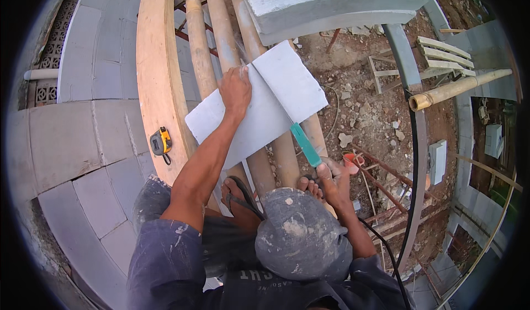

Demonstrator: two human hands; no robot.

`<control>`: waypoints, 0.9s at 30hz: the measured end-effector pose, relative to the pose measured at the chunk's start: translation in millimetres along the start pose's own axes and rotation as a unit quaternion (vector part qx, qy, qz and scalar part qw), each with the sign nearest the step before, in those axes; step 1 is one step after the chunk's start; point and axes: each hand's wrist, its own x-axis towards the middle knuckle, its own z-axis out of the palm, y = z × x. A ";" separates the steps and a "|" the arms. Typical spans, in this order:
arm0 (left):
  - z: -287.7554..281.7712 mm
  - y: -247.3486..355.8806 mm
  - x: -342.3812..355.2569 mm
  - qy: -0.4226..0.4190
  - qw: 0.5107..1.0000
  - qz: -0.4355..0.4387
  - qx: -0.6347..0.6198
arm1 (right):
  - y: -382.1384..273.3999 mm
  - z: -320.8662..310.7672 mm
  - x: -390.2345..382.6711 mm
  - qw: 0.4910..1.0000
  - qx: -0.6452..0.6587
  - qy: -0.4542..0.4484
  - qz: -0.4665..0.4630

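Note:
A pale lightweight block [215, 133] lies across bamboo poles [226, 34] with a saw blade [270, 92] running through a line across it. My left hand [234, 92] presses on the block beside that line, its fingers bent over the blade's far end or the block's edge. My right hand [332, 180] is closed on the saw's green handle [305, 143]. My sandalled feet [234, 197] rest on the poles below, with my dust-marked knee in front.
A yellow-black tape measure [160, 144] lies on a wooden plank [154, 78] at left, beside a block wall [99, 166]. More blocks [331, 1] lie ahead. Rubble ground [353, 106] lies below at right, with steel bars, a metal post [408, 61], a bamboo pole [458, 88] and an orange bucket [353, 163].

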 end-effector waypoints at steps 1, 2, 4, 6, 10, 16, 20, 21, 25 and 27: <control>-5.0 -3.2 6.7 0.003 1.000 -0.006 0.008 | 2.1 -12.2 -23.8 1.000 0.003 -0.011 -0.004; -7.3 -4.8 14.6 0.004 1.000 -0.015 0.014 | 11.1 -31.5 -44.8 1.000 0.001 -0.021 -0.005; -1.9 -7.5 -0.9 -0.027 0.999 -0.036 -0.006 | 26.3 -61.0 -97.5 1.000 -0.024 -0.009 -0.017; -1.1 -7.5 6.5 -0.026 0.998 -0.035 -0.036 | 35.9 -66.8 -112.4 0.995 -0.042 0.015 -0.085; 5.2 6.7 15.8 -0.033 0.999 -0.006 -0.028 | 31.5 -15.5 8.8 0.998 0.062 -0.011 -0.018; -4.0 -11.7 7.0 -0.020 0.999 -0.036 -0.031 | 61.8 -67.1 -95.0 0.996 -0.013 -0.007 -0.087; 1.4 -3.6 9.0 -0.025 0.998 -0.003 -0.058 | 74.6 -51.7 -59.3 0.998 0.016 -0.016 -0.054; 4.0 -3.7 7.0 -0.028 0.998 -0.003 -0.063 | 57.5 -32.7 -10.5 0.998 0.044 -0.042 -0.005; -4.0 -17.5 0.4 -0.016 0.999 -0.004 -0.032 | 57.2 -25.2 -10.6 0.998 0.038 -0.048 -0.010; -4.9 -22.4 13.2 -0.003 1.000 0.002 -0.028 | 63.3 -41.5 -36.8 0.998 0.006 -0.040 -0.037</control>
